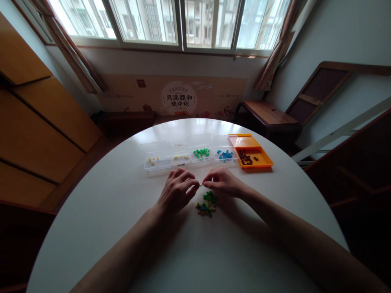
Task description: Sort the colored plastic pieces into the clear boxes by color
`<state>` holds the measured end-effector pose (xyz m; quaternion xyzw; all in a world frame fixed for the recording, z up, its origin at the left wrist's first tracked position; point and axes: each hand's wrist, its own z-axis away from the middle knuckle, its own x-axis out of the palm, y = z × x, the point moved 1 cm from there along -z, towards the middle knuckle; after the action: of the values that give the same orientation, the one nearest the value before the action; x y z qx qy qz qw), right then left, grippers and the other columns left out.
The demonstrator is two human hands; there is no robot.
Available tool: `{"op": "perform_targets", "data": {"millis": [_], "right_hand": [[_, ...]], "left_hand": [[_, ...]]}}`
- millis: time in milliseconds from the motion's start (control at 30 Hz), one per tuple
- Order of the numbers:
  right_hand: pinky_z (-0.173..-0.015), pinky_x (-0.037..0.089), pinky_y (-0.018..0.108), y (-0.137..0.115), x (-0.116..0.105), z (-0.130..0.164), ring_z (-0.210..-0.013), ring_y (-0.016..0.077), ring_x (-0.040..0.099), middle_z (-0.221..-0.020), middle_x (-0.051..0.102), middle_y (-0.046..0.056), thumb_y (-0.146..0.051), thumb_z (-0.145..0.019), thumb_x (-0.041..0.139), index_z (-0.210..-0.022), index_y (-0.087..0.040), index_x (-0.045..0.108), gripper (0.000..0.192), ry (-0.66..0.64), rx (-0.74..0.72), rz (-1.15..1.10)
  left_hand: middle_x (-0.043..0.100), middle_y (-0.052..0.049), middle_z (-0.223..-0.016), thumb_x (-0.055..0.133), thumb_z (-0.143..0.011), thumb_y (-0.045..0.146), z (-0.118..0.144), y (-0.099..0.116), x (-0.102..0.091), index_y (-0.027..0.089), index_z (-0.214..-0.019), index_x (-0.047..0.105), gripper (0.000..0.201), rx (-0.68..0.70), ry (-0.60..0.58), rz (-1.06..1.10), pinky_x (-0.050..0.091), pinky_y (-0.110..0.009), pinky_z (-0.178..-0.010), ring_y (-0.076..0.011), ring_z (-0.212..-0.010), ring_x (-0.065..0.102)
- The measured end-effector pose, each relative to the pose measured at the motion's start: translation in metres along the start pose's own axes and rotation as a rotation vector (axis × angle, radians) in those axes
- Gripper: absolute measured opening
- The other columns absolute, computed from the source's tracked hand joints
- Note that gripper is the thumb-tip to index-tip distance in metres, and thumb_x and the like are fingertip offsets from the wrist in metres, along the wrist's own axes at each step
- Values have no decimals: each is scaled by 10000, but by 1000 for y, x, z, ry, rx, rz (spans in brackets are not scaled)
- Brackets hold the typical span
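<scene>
Head view. Left hand (177, 190) and right hand (222, 183) low over the white round counter (100, 211), fingertips meeting at the middle. Pinched between them, a tiny green piece (200, 185); which hand carries the grip, cannot tell. Both hands curled closed, knuckles up. Just below the fingertips, touching the counter, a small brick model (207, 204), green with brown and yellowish bits. Beyond the hands, a row of open boxes: clear box (157, 161) with a few yellow pieces, next box (181, 158) with pale pieces, third box (201, 154) with green ones, fourth box (225, 154) with blue ones. At the row's right end, orange tray (253, 152) with dark brown pieces. Behind the counter, window (171, 20), curtains (275, 53) and a printed board (179, 97) against the wall.
</scene>
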<state>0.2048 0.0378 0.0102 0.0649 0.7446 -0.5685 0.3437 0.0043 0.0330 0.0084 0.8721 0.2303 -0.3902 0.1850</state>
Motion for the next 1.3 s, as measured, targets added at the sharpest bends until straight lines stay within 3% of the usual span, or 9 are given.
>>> {"op": "perform_targets", "data": {"millis": [333, 500, 667, 1000, 1300], "right_hand": [[-573, 374, 206, -5, 9, 0, -590, 88, 516, -677, 649, 2, -221, -783, 637, -785, -165, 747, 124, 10, -31, 24], [-624, 397, 220, -7, 10, 3, -615, 93, 515, -734, 638, 11, -180, -773, 650, -812, -176, 741, 99, 82, -47, 111], [-689, 420, 229, -13, 24, 6, -688, 106, 561, -875, 643, 29, -135, -770, 636, -905, -201, 726, 175, 30, -120, 194], [-670, 400, 226, -22, 37, 4, -721, 119, 574, -856, 637, 36, -92, -798, 585, -810, -178, 685, 132, 25, -116, 279], [-665, 420, 239, -8, 7, -16, -682, 110, 550, -821, 618, 33, -159, -834, 604, -799, -155, 677, 81, 229, -150, 212]], "left_hand": [[656, -21, -793, 606, -844, 181, -1, 2, -1, 215, -752, 654, 109, 22, 15, -34, 392, -337, -762, -178, -814, 535], [647, -28, -784, 600, -829, 188, 0, -9, -5, 197, -757, 647, 86, -185, 128, 4, 425, -346, -775, -188, -824, 550], [622, -23, -754, 573, -839, 200, 3, -16, -6, 189, -737, 613, 110, -340, 195, 41, 446, -345, -775, -187, -789, 538], [622, -24, -757, 567, -842, 195, 4, -14, -4, 189, -737, 599, 110, -313, 146, 39, 430, -347, -789, -194, -794, 537], [633, -32, -782, 560, -848, 189, 9, -11, -4, 184, -749, 616, 113, -225, 51, -13, 407, -345, -796, -195, -825, 533]]}}
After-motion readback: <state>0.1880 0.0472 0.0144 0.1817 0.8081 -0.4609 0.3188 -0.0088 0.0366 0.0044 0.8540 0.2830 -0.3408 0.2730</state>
